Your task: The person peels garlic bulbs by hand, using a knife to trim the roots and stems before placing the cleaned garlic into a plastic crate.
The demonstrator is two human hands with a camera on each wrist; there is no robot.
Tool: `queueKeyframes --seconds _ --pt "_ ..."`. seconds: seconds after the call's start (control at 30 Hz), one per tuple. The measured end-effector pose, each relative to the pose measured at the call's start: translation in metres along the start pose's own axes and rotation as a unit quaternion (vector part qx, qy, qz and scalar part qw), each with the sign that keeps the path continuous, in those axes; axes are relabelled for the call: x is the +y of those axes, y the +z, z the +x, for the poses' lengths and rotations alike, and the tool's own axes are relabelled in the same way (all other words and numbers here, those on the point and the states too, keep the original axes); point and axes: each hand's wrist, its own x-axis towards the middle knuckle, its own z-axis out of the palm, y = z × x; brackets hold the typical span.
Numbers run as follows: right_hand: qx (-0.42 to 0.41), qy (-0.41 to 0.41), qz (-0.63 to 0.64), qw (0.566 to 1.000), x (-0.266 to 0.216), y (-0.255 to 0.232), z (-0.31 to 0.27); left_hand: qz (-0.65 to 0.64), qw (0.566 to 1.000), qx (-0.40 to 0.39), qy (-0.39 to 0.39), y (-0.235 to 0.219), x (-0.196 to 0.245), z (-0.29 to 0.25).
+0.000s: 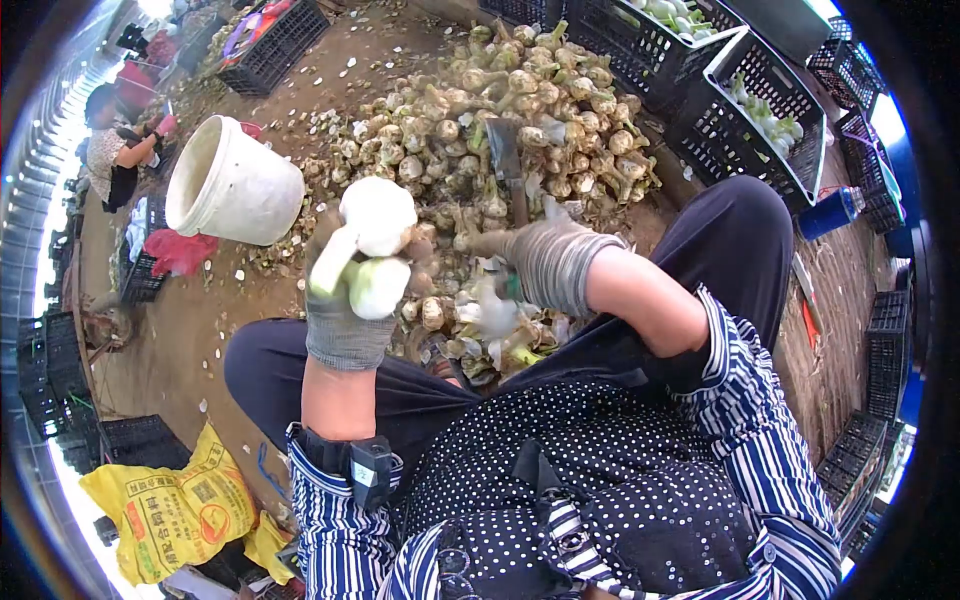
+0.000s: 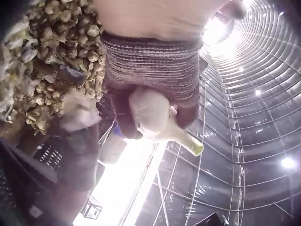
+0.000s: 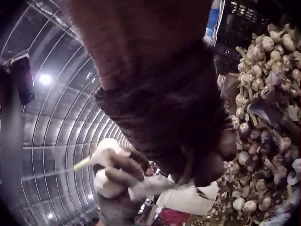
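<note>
My left hand (image 1: 340,300), in a grey knit glove, is raised over my lap and grips two peeled white bulbs (image 1: 376,240) with pale green stems. In the left wrist view one bulb (image 2: 150,115) sits in the gloved palm (image 2: 155,80), its stem pointing down and right. My gloved right hand (image 1: 535,262) is curled round the handle of a knife, whose dark blade (image 1: 505,150) points away over the pile. In the right wrist view the left hand's fingers (image 3: 120,172) wrap the bulbs (image 3: 107,147). A large heap of unpeeled bulbs (image 1: 500,110) lies on the ground in front.
A white bucket (image 1: 232,185) lies tipped at the left of the heap. Black crates (image 1: 760,110) with peeled bulbs stand at the back right, another crate (image 1: 275,45) at the back left. A yellow sack (image 1: 170,510) lies at my lower left. Another person (image 1: 115,145) sits far left.
</note>
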Motion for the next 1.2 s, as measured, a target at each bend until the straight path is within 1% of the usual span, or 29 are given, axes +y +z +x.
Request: queueKeyframes --seconds 0.03,0.07,0.1,0.13,0.17,0.2,0.23,0.27,0.3,0.33,0.37,0.4,0.43,0.47,0.53,0.57,0.63,0.67,0.7,0.73,0.8,0.83,0.87,0.93,1.0,1.07,1.1,1.17,1.2 --pt "-0.049 0.026 -0.025 0.998 0.005 0.009 0.005 0.016 1.0 -0.002 0.014 -0.012 -0.002 0.001" --pt "-0.05 0.025 -0.025 0.998 0.0 0.005 0.002 0.032 0.999 -0.004 0.029 -0.017 -0.002 0.002" --pt "0.012 0.013 -0.053 0.998 -0.006 -0.003 -0.005 0.031 0.999 -0.003 0.031 -0.019 -0.003 0.001" --pt "0.072 0.0 -0.081 0.994 -0.011 -0.01 -0.01 0.033 0.999 0.032 0.024 -0.014 -0.004 0.0" --pt "0.159 -0.033 -0.048 0.986 -0.013 -0.012 -0.013 0.034 0.997 0.067 0.015 -0.011 -0.005 0.0" --pt "0.157 -0.032 -0.049 0.986 -0.013 -0.012 -0.013 0.033 0.997 0.067 0.014 -0.015 -0.007 0.001" --pt "0.272 -0.094 0.007 0.958 -0.013 -0.011 -0.013 0.058 0.997 0.056 0.006 -0.02 -0.009 0.004" --pt "0.38 -0.154 0.064 0.91 -0.012 -0.011 -0.014 0.083 0.995 0.046 -0.003 -0.022 -0.01 0.007" --pt "0.379 -0.153 0.065 0.91 -0.014 -0.01 -0.013 0.079 0.996 0.017 -0.041 -0.024 -0.011 0.01" --pt "0.397 -0.171 0.068 0.899 -0.016 -0.009 -0.011 0.078 0.996 0.018 -0.043 -0.02 -0.014 0.01" --pt "0.414 -0.189 0.072 0.888 -0.018 -0.008 -0.009 0.112 0.992 0.043 -0.027 -0.014 -0.019 0.009" --pt "0.412 -0.188 0.073 0.889 -0.018 -0.007 -0.009 0.146 0.987 0.068 -0.01 -0.012 -0.021 0.009" --pt "0.418 -0.19 0.071 0.886 -0.018 -0.006 -0.008 0.129 0.991 0.025 -0.03 -0.017 -0.019 0.009" --pt "0.423 -0.194 0.068 0.882 -0.019 -0.005 -0.007 0.128 0.991 0.027 -0.029 -0.019 -0.018 0.009" --pt "0.423 -0.189 0.05 0.885 -0.022 -0.006 -0.006 0.07 0.997 0.001 -0.036 -0.019 -0.017 0.012" --pt "0.424 -0.182 0.031 0.887 -0.023 -0.007 -0.006 0.07 0.996 0.056 -0.023 -0.021 -0.019 0.013" --pt "0.423 -0.174 0.014 0.889 -0.024 -0.004 -0.004 0.087 0.994 0.065 -0.019 -0.018 -0.02 0.013" --pt "0.421 -0.193 -0.004 0.886 -0.024 -0.001 -0.002 0.103 0.992 0.073 -0.014 -0.014 -0.021 0.012" --pt "0.419 -0.212 -0.022 0.883 -0.022 0.001 0.0 0.112 0.987 0.118 0.01 -0.008 -0.024 0.012" --pt "0.418 -0.212 -0.021 0.883 -0.021 0.002 0.001 0.112 0.987 0.118 0.009 -0.008 -0.024 0.013" --pt "0.426 -0.201 0.091 0.878 -0.021 0.002 0.004 0.058 0.994 0.091 -0.003 -0.008 -0.022 0.015" --pt "0.47 -0.193 0.136 0.851 -0.024 0.005 0.005 0.067 0.993 0.094 -0.003 -0.007 -0.022 0.016" --pt "0.468 -0.194 0.135 0.851 -0.024 0.004 0.006 0.066 0.993 0.094 -0.002 -0.007 -0.021 0.015" --pt "0.447 -0.167 0.051 0.877 -0.022 0.004 0.004 0.085 0.993 0.081 -0.005 -0.009 -0.021 0.016" --pt "0.443 -0.171 0.053 0.878 -0.025 0.001 0.0 0.07 0.994 0.076 -0.018 -0.019 -0.022 0.016" --pt "0.437 -0.16 -0.013 0.885 -0.025 -0.002 -0.003 0.03 0.994 0.108 -0.014 -0.012 -0.024 0.015" --pt "0.437 -0.16 -0.013 0.885 -0.026 -0.002 -0.003 0.031 0.994 0.107 -0.014 -0.009 -0.025 0.016" --pt "0.394 -0.179 -0.023 0.901 -0.029 -0.003 -0.002 -0.008 0.987 0.163 -0.009 -0.003 -0.026 0.017" --pt "0.395 -0.18 -0.024 0.901 -0.029 -0.001 -0.002 -0.008 0.987 0.163 -0.008 0.001 -0.023 0.017"
